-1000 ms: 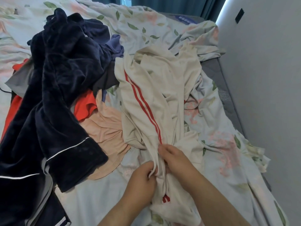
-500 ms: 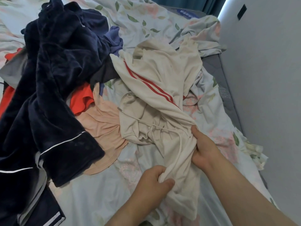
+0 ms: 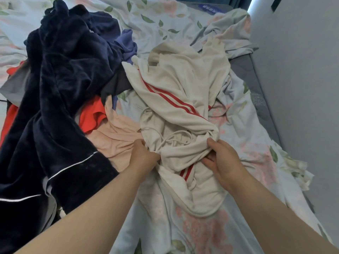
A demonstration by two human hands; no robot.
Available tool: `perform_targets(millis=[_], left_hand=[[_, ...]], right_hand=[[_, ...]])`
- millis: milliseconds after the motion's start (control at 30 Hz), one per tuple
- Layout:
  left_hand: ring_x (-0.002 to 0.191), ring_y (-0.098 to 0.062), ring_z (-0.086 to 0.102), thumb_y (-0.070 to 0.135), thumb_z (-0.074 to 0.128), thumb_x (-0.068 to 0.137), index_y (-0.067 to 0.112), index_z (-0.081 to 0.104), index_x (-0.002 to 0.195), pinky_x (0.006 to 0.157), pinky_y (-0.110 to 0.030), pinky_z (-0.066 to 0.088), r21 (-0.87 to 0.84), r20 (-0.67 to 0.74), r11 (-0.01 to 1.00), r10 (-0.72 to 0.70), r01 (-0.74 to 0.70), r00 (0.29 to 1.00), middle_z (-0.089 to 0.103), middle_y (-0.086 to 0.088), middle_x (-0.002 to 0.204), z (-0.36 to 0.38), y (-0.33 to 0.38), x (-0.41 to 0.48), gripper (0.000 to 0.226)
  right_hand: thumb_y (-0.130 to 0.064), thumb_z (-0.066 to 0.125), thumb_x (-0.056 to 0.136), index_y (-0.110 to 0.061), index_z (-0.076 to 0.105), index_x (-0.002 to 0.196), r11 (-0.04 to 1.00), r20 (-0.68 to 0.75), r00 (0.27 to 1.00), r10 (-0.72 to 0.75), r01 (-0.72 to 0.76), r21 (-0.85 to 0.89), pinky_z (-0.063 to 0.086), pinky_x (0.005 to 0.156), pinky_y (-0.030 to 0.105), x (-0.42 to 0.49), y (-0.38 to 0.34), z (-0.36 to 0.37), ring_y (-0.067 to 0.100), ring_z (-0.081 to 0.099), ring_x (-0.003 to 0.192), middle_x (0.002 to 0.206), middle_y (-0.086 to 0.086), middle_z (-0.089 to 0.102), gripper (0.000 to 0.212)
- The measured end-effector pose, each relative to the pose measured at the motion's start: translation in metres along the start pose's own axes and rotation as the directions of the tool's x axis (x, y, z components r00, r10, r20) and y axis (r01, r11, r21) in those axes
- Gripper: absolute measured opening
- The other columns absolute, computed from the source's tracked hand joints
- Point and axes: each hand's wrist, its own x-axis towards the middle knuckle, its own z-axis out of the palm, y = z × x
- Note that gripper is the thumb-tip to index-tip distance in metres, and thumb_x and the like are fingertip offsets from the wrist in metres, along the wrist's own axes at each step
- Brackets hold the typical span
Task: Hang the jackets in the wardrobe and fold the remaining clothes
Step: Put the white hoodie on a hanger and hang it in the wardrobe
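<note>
On floral bedsheet (image 3: 216,233), both hands grip cream red-striped garment (image 3: 176,85); no legible writing.

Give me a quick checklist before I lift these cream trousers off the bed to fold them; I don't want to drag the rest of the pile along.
1. Left hand grips the cream trousers at the bunched waist: ok.
2. Right hand grips the same garment: ok.
3. Drawstring free: not ok, it lies looped loose across the fabric and could snag.
4. Trousers clear of the navy robe: cannot tell, their far edge meets the pile.
5. Peach garment not caught by the left hand: cannot tell, it lies right against the knuckles.
6. Legs straightened: not ok, still crumpled.
</note>
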Motion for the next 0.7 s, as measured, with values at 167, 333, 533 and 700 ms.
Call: perform_targets(millis=[167,333,533,700], left_hand=[[0.102,-0.023,0.055,0.040,0.074,0.061,0.013,0.052,0.124,0.080,-0.031,0.046,0.289,0.162,0.948,0.091,-0.135,0.983,0.051,-0.007,0.119,0.002,0.002,-0.009,0.072],[0.145,-0.030,0.028,0.017,0.063,0.085,0.036,0.017,0.155,0.102,-0.022,0.030,0.463,0.241,0.804,0.292,-0.374,0.926,-0.003,-0.008,0.163,0.015,-0.004,-0.022,0.085],[0.150,-0.015,0.013,0.024,0.055,0.079,0.041,0.033,0.149,0.112,-0.028,0.032,0.458,0.395,0.708,0.379,-0.537,0.837,-0.004,0.011,0.164,0.009,-0.015,-0.032,0.075],[0.126,-0.027,0.047,0.025,0.074,0.076,0.021,0.064,0.117,0.099,-0.035,0.042,0.573,0.428,0.644,0.292,-0.507,0.855,0.042,-0.014,0.140,0.016,-0.006,-0.021,0.043]], right_hand=[[-0.013,0.057,0.097,-0.022,0.060,0.122,0.993,-0.020,0.998,-0.062,0.060,-0.101,0.056,0.080,0.031,-0.029,0.012,-0.010,0.013,0.068,0.094,0.103,-0.004,0.072,0.027],[-0.016,0.056,0.099,-0.016,0.057,0.129,0.997,-0.039,0.999,-0.001,-0.002,-0.078,0.055,0.082,0.034,-0.039,0.019,-0.019,0.023,0.066,0.108,0.118,0.008,0.068,0.030],[-0.016,0.055,0.100,-0.014,0.055,0.131,0.997,-0.037,0.999,0.013,-0.016,-0.076,0.055,0.079,0.033,-0.039,0.025,-0.022,0.021,0.066,0.106,0.120,0.008,0.066,0.031],[-0.017,0.058,0.098,-0.017,0.055,0.127,0.999,-0.047,0.999,0.014,-0.016,-0.052,0.056,0.078,0.032,-0.039,0.033,-0.027,0.020,0.066,0.105,0.118,0.006,0.066,0.028]])
